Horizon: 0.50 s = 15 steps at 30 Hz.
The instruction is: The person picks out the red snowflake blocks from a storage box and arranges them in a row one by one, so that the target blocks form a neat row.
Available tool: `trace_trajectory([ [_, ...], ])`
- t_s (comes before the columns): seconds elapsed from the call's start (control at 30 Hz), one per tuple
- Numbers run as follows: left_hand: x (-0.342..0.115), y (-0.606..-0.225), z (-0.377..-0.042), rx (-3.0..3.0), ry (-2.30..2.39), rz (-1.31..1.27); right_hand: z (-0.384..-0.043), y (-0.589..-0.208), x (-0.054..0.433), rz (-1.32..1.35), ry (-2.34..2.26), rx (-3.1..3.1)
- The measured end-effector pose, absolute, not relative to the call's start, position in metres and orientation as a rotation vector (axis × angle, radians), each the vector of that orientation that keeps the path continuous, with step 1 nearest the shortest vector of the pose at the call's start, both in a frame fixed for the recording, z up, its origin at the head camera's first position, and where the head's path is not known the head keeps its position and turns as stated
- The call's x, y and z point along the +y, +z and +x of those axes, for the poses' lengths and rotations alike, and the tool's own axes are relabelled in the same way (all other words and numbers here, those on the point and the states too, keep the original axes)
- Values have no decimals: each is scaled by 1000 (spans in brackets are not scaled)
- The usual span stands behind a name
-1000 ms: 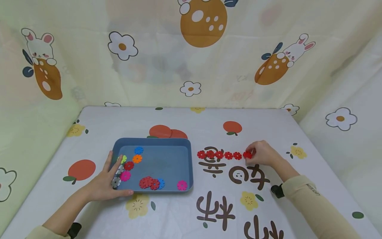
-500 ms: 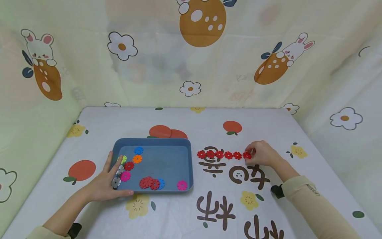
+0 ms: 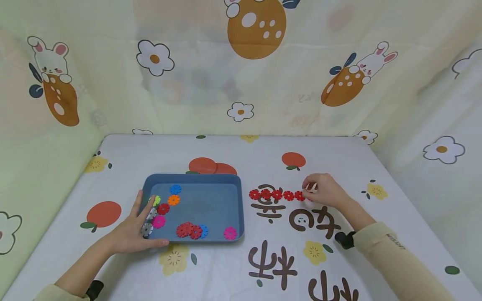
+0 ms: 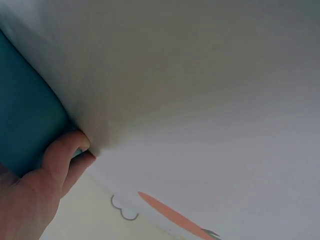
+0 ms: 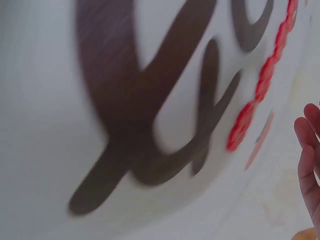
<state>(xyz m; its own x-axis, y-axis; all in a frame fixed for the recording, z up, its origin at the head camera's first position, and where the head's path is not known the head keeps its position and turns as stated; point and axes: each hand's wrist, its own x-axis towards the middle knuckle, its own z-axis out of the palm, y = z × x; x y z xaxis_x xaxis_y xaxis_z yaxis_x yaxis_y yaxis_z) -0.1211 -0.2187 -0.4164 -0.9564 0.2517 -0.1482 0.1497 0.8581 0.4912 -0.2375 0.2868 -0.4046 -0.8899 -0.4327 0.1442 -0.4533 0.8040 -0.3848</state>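
Observation:
My left hand rests spread at the left front corner of a blue-grey tray, touching its rim; the left wrist view shows fingers at the wall of the tray. Red notched plastic discs lie in a straight row on the cloth, right of the tray. Above the row's right end is my right hand, thumb and fingers bent, mostly covering the last disc. From the right wrist, the fingers of my right hand appear apart from the red row, with nothing visible between them.
Inside the tray lie a small pile of red discs, a pink disc, an orange disc, a blue disc and several others near my left fingers. A patterned cloth covers the table; a printed curtain hangs behind.
My right hand, earlier at the rightmost red disc, has let go and shifted slightly left and up over the row. My left hand and the tray have stayed put.

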Motion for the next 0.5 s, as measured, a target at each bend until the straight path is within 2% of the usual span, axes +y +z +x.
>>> trace_trajectory([
  [0.5,-219,-416,-121,2822,733,310,-226,-390,229,1023,749,-2761],
])
